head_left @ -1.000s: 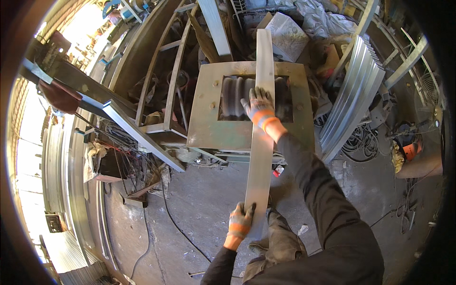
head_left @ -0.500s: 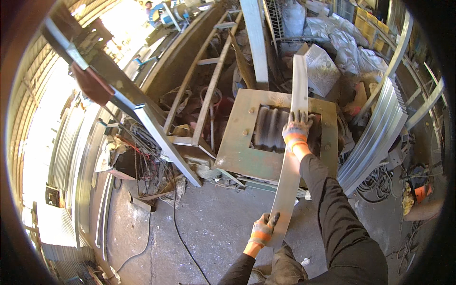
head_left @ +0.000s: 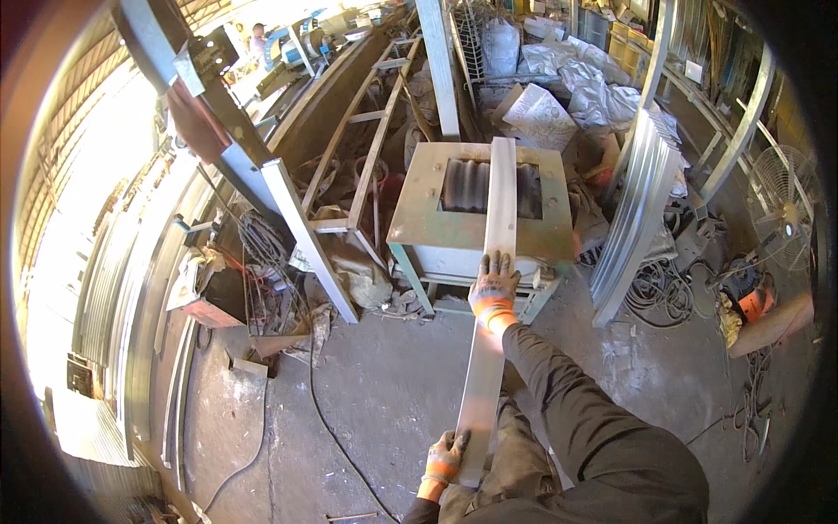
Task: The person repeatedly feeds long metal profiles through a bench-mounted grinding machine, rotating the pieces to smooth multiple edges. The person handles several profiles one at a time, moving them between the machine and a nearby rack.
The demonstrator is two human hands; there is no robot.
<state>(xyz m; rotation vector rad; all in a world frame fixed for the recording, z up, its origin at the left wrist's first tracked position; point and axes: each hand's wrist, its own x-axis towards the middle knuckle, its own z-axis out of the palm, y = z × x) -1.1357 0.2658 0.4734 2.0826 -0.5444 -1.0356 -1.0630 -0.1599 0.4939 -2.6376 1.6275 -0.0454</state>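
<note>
A long, flat grey metal strip [head_left: 500, 210] slopes from close to my legs up over the middle of a squat green-grey machine [head_left: 419, 205]. My left hand [head_left: 445, 458], in a grey and orange glove, is closed round the left edge of its near end, thumb on top. Farther up, just in front of the machine, my right hand [head_left: 494, 293] lies on the strip's upper face in a matching glove. Its fingers are stretched out and apart. In the machine's top, a rectangular opening shows dark ridged rollers [head_left: 467, 185], partly covered by the strip.
Ribbed metal sheets [head_left: 642, 205] lean upright at the right, above coiled cables [head_left: 656, 293]. A standing fan [head_left: 781, 210] is at the far right. At the left are a slanted metal post [head_left: 305, 236] and a ladder-like frame [head_left: 371, 131]. A black cable [head_left: 327, 424] crosses the floor.
The strip has come back toward me, its far end now near the machine's far edge. My right hand moved with it from over the opening to in front of the machine. The view shifted.
</note>
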